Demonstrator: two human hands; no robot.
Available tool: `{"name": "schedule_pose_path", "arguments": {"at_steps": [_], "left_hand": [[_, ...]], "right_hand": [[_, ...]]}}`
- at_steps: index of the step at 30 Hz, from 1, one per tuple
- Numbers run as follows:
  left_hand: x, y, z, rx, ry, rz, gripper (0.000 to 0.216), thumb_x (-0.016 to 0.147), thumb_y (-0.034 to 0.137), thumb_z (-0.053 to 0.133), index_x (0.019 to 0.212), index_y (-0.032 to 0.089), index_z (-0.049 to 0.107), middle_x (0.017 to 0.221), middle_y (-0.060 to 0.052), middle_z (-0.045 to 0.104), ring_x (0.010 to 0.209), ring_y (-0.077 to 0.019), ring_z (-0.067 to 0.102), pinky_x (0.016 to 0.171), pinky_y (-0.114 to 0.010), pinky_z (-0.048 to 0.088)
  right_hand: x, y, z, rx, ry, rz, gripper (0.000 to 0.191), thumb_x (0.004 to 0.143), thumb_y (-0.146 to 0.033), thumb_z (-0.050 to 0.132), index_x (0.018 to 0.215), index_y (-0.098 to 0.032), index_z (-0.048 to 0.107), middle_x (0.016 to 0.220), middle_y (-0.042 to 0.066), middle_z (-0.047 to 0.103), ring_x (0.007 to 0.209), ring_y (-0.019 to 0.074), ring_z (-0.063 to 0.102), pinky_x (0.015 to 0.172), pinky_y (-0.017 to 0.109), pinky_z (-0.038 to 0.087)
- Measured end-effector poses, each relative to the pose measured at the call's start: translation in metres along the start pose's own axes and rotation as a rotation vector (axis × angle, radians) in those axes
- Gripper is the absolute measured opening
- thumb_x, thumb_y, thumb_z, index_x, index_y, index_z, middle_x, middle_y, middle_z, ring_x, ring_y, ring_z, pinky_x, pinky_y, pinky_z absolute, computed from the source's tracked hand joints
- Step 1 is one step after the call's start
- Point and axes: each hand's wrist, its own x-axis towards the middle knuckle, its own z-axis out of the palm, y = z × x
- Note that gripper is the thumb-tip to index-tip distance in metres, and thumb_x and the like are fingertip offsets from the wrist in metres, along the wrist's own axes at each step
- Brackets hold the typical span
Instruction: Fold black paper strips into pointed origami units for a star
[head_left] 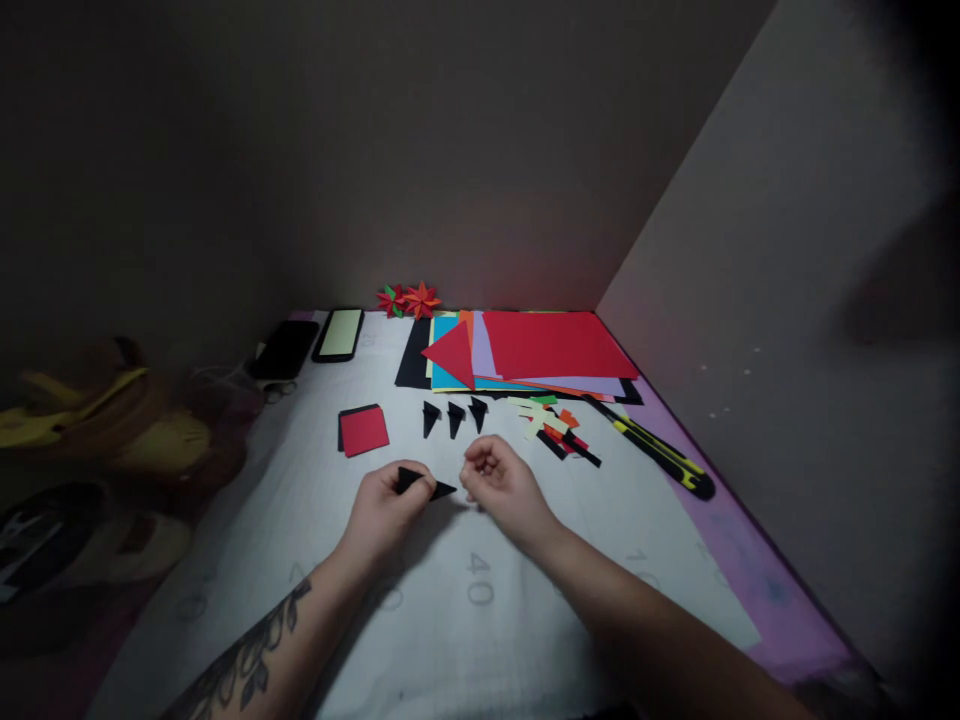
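Observation:
My left hand [390,503] pinches a small folded black paper triangle [444,490] between thumb and fingers, its point toward the right. Just right of that point is my right hand [504,485], its fingers loosely curled, thumb and fingertips apart, with nothing visible in them. Beyond the hands stand three folded black paper pieces [454,420] in a row. To the left lies a small stack of paper squares [364,430], red on top with black beneath.
Paper scraps [559,425] and a yellow-black utility knife [660,455] lie to the right. Coloured sheets [559,345] with a red triangle [454,355] on them are at the back. Two paper stars [420,300], a phone [340,334] and a dark flat object [287,350] are back left.

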Motion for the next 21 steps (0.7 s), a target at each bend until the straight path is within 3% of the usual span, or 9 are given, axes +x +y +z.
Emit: {"name": "schedule_pose_path", "arguments": {"at_steps": [2,6,18,21], "left_hand": [[-0.0025,0.0020,0.0029,0.028,-0.037,0.012,0.010,0.069,0.023,0.060,0.063,0.015,0.061,0.061,0.003,0.057,0.058,-0.0104,0.048,0.057,-0.021,0.037],[-0.0062,0.0056,0.0058,0.086,-0.115,0.048,0.014,0.074,0.024,0.056,0.065,0.015,0.062,0.064,0.002,0.059,0.063,-0.0116,0.051,0.061,-0.021,0.039],[-0.0050,0.0040,0.0022,0.082,-0.090,0.045,0.017,0.077,0.030,0.060,0.073,0.015,0.067,0.069,-0.001,0.064,0.065,-0.0142,0.055,0.060,-0.023,0.041],[-0.0040,0.0044,0.0016,0.020,-0.064,0.023,0.022,0.075,0.034,0.064,0.086,0.015,0.068,0.065,0.001,0.060,0.059,-0.0121,0.051,0.056,-0.022,0.038]], "right_hand": [[-0.0017,-0.0019,0.0024,-0.158,-0.068,-0.088,0.002,0.078,-0.021,0.057,0.077,-0.021,0.054,0.077,-0.001,0.055,0.070,0.0129,0.055,0.057,0.022,0.042],[-0.0042,-0.0048,0.0070,-0.350,-0.134,-0.186,0.016,0.076,-0.011,0.052,0.062,-0.019,0.050,0.071,-0.001,0.052,0.068,0.0124,0.052,0.062,0.024,0.039],[-0.0023,-0.0039,0.0027,-0.288,-0.118,-0.066,0.015,0.077,-0.015,0.051,0.063,-0.019,0.049,0.067,-0.003,0.050,0.063,0.0117,0.047,0.057,0.022,0.035],[-0.0017,-0.0014,0.0007,-0.267,-0.102,-0.023,0.014,0.076,-0.016,0.052,0.063,-0.019,0.049,0.064,-0.004,0.048,0.060,0.0113,0.044,0.053,0.022,0.033]]}}
